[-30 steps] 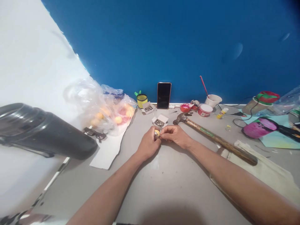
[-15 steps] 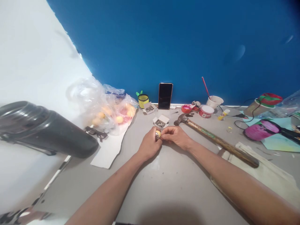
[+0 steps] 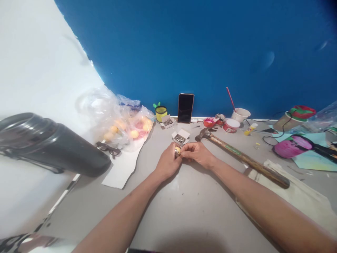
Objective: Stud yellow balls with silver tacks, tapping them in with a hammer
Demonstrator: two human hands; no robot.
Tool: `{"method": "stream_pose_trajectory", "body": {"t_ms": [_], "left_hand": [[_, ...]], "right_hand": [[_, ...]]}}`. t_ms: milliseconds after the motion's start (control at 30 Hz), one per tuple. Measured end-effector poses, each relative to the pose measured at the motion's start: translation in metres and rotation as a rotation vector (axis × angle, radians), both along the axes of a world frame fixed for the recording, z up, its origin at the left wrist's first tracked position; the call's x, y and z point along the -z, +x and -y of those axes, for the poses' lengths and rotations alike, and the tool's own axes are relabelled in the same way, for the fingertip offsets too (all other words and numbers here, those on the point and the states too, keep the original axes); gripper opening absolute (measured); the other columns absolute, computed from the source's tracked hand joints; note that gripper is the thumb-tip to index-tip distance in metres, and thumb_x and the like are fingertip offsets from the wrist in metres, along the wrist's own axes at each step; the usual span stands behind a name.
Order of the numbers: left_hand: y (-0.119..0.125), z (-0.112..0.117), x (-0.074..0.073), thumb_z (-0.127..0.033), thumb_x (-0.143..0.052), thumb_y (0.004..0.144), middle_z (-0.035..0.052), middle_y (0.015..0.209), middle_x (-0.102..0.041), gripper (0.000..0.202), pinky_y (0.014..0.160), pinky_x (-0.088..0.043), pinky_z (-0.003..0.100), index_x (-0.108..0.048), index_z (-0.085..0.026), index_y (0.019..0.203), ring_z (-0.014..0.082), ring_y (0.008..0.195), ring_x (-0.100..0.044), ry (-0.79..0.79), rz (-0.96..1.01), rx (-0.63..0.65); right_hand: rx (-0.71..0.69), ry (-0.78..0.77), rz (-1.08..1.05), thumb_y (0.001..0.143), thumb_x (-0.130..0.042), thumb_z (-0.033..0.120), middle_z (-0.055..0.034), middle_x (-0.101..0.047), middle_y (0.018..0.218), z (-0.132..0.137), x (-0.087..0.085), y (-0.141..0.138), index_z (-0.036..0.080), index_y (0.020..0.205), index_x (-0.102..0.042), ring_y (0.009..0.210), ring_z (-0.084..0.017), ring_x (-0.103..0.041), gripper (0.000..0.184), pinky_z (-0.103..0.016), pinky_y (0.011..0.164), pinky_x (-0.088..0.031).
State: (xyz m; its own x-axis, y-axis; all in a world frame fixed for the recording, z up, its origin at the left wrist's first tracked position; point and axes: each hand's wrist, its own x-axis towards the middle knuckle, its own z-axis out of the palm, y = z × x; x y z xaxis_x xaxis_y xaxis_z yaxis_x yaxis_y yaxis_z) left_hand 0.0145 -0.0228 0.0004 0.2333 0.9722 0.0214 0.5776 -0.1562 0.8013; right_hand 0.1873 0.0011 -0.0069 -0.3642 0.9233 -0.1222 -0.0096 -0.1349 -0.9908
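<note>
Between the fingers of my left hand [image 3: 168,158] is a small yellow ball [image 3: 177,150] studded with shiny metal pieces, mostly hidden by the fingers. My right hand [image 3: 198,154] meets it from the right, thumb and fingertips pinched together at the ball's side; whatever they pinch is too small to make out. Just beyond both hands sits an open white box [image 3: 181,135] of small shiny metal pieces, likely pins or tacks. A second such box [image 3: 167,121] stands farther back. To the right lies a claw hammer [image 3: 237,153] with a worn wooden handle.
A black bottle [image 3: 60,147] looms at the left, near folded glasses [image 3: 109,149] and a plastic bag [image 3: 126,123] of orange-yellow balls. A phone [image 3: 185,108] leans on the blue wall. Rightward are a paper cup [image 3: 240,115], a glue stick [image 3: 251,129] and a cloth [image 3: 295,196].
Both hands stay nearly in place around the yellow ball. The view has shifted very slightly.
</note>
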Motion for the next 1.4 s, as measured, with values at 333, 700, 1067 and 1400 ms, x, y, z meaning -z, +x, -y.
{"method": "stream_pose_trajectory", "body": {"t_ms": [333,700,1067,1400], "left_hand": [[0.000,0.000,-0.001,-0.022,-0.055,0.084,0.0002,0.084,-0.063,0.010,0.068,-0.040,0.031,-0.049,-0.022,0.091,0.0192,0.077,-0.058,0.016,-0.025,-0.021],[0.006,0.003,0.001,-0.019,-0.053,0.085,0.0023,0.085,-0.060,0.009,0.067,-0.039,0.031,-0.045,-0.022,0.085,0.0197,0.076,-0.055,0.066,-0.021,-0.086],[0.003,0.003,0.000,-0.020,-0.056,0.083,-0.0021,0.078,-0.056,0.009,0.065,-0.038,0.028,-0.048,-0.021,0.086,0.0164,0.072,-0.053,0.008,0.104,-0.074],[-0.008,-0.009,-0.001,-0.017,-0.061,0.069,-0.0032,0.076,-0.057,0.028,0.055,-0.037,0.023,-0.054,-0.019,0.096,0.0083,0.057,-0.046,-0.155,0.464,-0.174]], "right_hand": [[0.056,-0.001,-0.023,0.061,-0.080,0.032,0.0009,-0.062,0.062,0.007,-0.002,-0.009,0.016,0.068,-0.069,0.056,-0.010,-0.049,0.021,-0.025,0.056,-0.041],[0.104,0.096,0.054,0.069,-0.069,0.028,0.0016,-0.063,0.068,0.011,0.000,-0.016,0.018,0.071,-0.066,0.061,-0.011,-0.052,0.011,-0.026,0.060,-0.045],[0.020,0.162,0.125,0.073,-0.070,0.034,0.0030,-0.062,0.066,0.008,-0.005,-0.014,0.020,0.079,-0.064,0.059,-0.012,-0.052,0.015,-0.026,0.057,-0.043],[0.348,0.479,1.230,0.089,-0.060,0.049,-0.0105,-0.074,0.091,-0.026,-0.040,0.066,0.020,0.087,-0.069,0.084,-0.025,-0.066,0.030,-0.032,0.067,-0.041]]}}
